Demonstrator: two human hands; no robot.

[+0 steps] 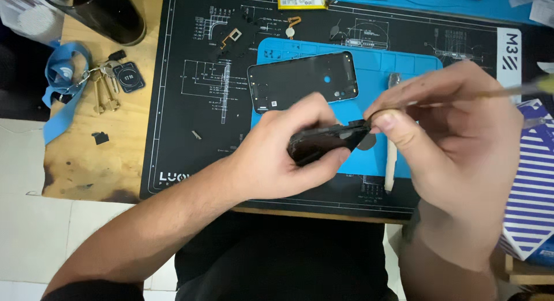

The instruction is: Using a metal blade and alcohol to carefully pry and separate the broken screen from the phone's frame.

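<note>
- The left hand (277, 156) closed its grip on a dark phone part (326, 140), held above the bench's near edge.
- The right hand (444, 133) pinched a thin tool (508, 93) at the part's upper corner.
- The part looked light, stiff and fragile; best held by its edges.
- Beneath lay a blue mat (398, 64) with a phone frame (303, 81), on a black mat (184, 133).
- Keys (104, 87) rested on the wooden bench (86, 151).

A single head-worn camera looks steeply down, close, over the wooden bench's (86, 151) near edge and black work mat (173, 105).
</note>
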